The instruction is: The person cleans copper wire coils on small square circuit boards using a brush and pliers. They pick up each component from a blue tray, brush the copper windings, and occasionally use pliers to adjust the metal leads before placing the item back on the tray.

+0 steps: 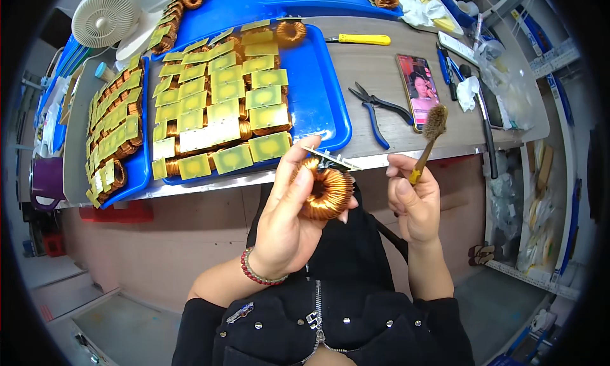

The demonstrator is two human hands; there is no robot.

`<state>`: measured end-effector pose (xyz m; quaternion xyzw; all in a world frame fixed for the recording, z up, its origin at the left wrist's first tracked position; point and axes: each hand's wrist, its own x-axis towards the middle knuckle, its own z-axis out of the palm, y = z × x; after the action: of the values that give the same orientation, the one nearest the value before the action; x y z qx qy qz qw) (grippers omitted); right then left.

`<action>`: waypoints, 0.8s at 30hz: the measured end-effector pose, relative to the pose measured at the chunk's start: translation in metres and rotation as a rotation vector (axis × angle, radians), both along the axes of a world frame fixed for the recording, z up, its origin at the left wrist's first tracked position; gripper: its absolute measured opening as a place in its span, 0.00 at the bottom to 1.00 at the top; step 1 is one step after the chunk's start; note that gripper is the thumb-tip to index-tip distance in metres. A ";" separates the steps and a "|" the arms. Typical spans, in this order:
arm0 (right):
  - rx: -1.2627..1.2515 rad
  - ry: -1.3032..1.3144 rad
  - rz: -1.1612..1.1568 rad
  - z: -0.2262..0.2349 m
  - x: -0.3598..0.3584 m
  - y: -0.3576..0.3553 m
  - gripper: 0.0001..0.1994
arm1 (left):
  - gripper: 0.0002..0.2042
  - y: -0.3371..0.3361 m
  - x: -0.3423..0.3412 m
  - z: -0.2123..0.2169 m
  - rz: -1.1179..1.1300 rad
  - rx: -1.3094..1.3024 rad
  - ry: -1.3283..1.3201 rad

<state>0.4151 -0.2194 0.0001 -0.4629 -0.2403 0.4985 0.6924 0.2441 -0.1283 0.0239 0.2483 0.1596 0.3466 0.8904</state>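
Note:
My left hand [286, 220] is closed around a copper-wound toroidal coil [332, 193], held in front of the table edge. A small circuit board [332, 157] sits on the coil's upper side, seen nearly edge-on. To the right, my right hand [415, 204] grips a brush [434, 126] by its handle, bristles pointing up. Yellow shows on the handle where the fingers close. Brush and coil are apart. Beyond my left hand lies a blue tray [321, 86] with rows of similar coils topped by yellow-green boards [232, 159].
Pliers [375, 108], a yellow-handled tool [363, 39] and a phone [417, 89] with a lit screen lie on the table. Another blue tray [145, 143] of coils stands at left, near a white fan [105, 16] and purple mug [47, 183]. Pens [445, 64] and plastic bags [508, 80] lie at right.

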 end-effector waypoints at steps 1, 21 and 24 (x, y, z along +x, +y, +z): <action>0.024 -0.036 0.030 0.003 -0.004 0.005 0.18 | 0.21 -0.001 0.000 0.003 0.015 0.037 0.016; 0.018 -0.184 0.151 0.024 -0.036 0.033 0.17 | 0.25 0.000 -0.018 0.009 0.123 0.138 0.023; 0.015 -0.187 0.149 0.024 -0.037 0.035 0.17 | 0.26 0.007 -0.023 0.005 0.063 0.048 -0.068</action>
<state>0.3786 -0.1847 0.0238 -0.4830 -0.3411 0.5016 0.6314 0.2212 -0.1217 0.0287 0.2524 0.1286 0.3865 0.8777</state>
